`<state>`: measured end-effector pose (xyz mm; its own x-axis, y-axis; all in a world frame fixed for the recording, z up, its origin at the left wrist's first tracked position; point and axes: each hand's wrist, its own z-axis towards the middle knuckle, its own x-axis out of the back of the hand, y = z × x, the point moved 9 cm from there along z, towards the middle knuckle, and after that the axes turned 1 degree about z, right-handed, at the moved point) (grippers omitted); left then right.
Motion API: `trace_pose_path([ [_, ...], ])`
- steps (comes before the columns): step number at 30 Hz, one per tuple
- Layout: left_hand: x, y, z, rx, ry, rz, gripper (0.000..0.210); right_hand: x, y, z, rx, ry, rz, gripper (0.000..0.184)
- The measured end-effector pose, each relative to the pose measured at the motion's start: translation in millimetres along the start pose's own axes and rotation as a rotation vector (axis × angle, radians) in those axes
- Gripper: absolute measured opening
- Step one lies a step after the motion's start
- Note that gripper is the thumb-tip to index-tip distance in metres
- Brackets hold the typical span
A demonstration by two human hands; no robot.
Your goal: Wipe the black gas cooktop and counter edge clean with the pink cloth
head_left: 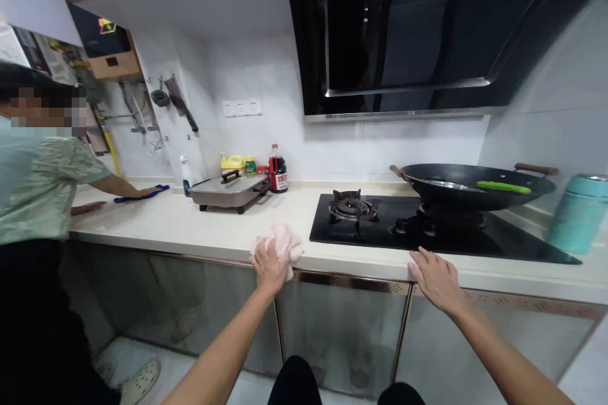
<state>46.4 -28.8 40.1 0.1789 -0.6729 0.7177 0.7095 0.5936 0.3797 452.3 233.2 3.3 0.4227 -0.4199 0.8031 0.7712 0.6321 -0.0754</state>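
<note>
My left hand (pixel 270 267) is closed on a pale pink cloth (pixel 286 242), pressing it at the front edge of the white countertop (pixel 218 228). Part of the cloth hangs over that edge. My right hand (pixel 436 275) rests on the counter's front edge with its fingers stretched out and nothing in it. Just behind its fingertips lies the black glass gas stove (pixel 375 237). A large black wok (pixel 470 199) sits on the right burner, and a bright green handle (pixel 503 187) shows inside it.
Left of the stove stands an electric pan (pixel 232 193) with a glass lid, near a soy sauce bottle (pixel 278 171). A turquoise flask (pixel 578 214) is at the right. A co-worker (pixel 33 183) at the far left has a hand on a blue cloth (pixel 142 195). The range hood (pixel 403 44) overhangs.
</note>
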Motion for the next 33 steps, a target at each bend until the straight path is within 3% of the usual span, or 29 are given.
trace_pose_path([
  [4, -22.7, 41, -32, -0.143, 0.011, -0.039, 0.055, -5, 2, 4, -0.037, -0.029, -0.039, 0.056],
  [8, -25.9, 62, -39, -0.393, -0.016, 0.028, 0.059, -6, 1, 3, -0.035, -0.062, -0.075, 0.052],
  [11, -14.5, 52, -23, -0.512, -0.09, 0.065, 0.06, 0, -2, 2, -0.047, -0.075, -0.107, 0.05],
  [15, 5.3, 26, 5, -0.559, -0.131, 0.07, 0.07, 9, -11, 2, -0.048, -0.104, -0.129, 0.05],
  [19, 4.4, -3, 16, -0.598, -0.169, 0.158, 0.076, 12, -13, 0, -0.029, -0.091, -0.12, 0.05],
  [24, -0.7, -17, 11, -0.551, -0.063, 0.187, 0.077, 7, -12, -4, -0.017, -0.09, -0.082, 0.053],
  [28, -2.9, 7, 1, -0.477, 0.014, 0.233, 0.077, 5, -12, -5, -0.05, -0.085, -0.06, 0.054],
  [33, -20.3, 82, -23, -0.604, -0.085, 0.163, 0.076, -2, -1, 2, -0.128, -0.161, 0.06, 0.057],
])
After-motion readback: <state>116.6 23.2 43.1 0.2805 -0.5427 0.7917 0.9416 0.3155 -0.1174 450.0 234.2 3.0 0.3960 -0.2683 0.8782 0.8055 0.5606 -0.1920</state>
